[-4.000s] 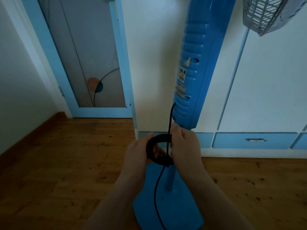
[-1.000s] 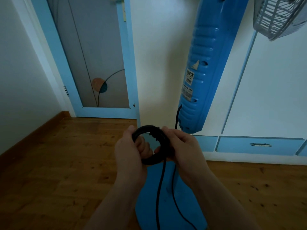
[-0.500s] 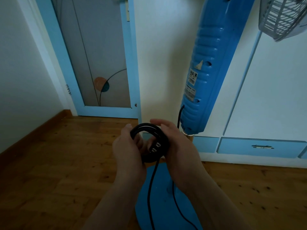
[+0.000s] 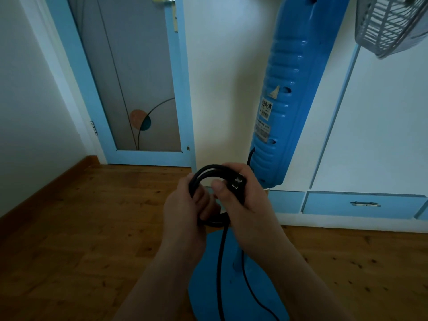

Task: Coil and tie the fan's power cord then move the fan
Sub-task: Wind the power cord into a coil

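A blue pedestal fan [image 4: 287, 89] stands in front of me, with its round base [image 4: 234, 286] on the wooden floor and its grey grille [image 4: 391, 22] at the top right. The black power cord is wound into a small coil [image 4: 208, 171] that I hold in front of the fan's column. My left hand [image 4: 185, 209] grips the coil's left side. My right hand [image 4: 245, 200] holds the right side, with its thumb beside the plug [image 4: 237, 183], whose metal prongs show. Loose cord [image 4: 220, 269] hangs from the coil over the base.
A blue-framed door [image 4: 139, 77] is at the back left. White cabinets with blue drawers [image 4: 363, 202] stand behind the fan on the right. Wooden floor [image 4: 81, 228] stretches to the left, up to a wall with a brown skirting board.
The coil and both hands have risen slightly. The plug has shifted to the coil's upper right, under my right hand. Four seconds ago the coil was lower, near the fan's pole.
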Demonstrator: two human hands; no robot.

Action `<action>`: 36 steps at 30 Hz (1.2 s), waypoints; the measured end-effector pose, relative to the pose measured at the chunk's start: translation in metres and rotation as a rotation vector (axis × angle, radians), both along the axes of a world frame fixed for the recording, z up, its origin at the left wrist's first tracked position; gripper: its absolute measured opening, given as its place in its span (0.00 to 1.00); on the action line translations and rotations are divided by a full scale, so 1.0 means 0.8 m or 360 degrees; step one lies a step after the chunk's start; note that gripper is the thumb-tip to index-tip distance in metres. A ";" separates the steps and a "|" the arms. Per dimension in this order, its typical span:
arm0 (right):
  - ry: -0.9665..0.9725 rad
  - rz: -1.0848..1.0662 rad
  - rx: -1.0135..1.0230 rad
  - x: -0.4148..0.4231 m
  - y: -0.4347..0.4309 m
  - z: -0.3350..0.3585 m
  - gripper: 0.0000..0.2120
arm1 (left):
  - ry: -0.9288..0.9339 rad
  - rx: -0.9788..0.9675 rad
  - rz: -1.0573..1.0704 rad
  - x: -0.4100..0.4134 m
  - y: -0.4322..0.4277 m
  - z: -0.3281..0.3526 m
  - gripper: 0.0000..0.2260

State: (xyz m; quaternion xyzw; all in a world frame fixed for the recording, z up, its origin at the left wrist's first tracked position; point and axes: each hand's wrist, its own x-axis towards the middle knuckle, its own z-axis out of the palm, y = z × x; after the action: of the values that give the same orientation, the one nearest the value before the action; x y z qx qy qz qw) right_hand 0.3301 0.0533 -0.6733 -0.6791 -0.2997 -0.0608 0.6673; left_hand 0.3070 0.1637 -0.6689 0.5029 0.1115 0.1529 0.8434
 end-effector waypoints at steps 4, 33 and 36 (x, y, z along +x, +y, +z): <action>0.0028 0.0019 -0.0260 0.006 -0.013 -0.001 0.05 | 0.0023 0.0391 -0.0112 0.002 0.014 -0.005 0.18; 0.0184 -0.0228 0.0154 0.007 -0.001 -0.002 0.08 | -0.0158 0.0257 0.0025 0.003 0.012 -0.031 0.22; 0.0123 -0.0241 0.0067 0.015 -0.013 0.000 0.09 | -0.0075 0.0177 -0.0393 0.003 0.025 -0.028 0.18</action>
State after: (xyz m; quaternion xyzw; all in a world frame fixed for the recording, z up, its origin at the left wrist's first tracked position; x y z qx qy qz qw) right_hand 0.3425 0.0426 -0.6732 -0.6874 -0.2201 -0.0910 0.6861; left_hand 0.3095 0.1837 -0.6916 0.5551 0.0202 0.0658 0.8289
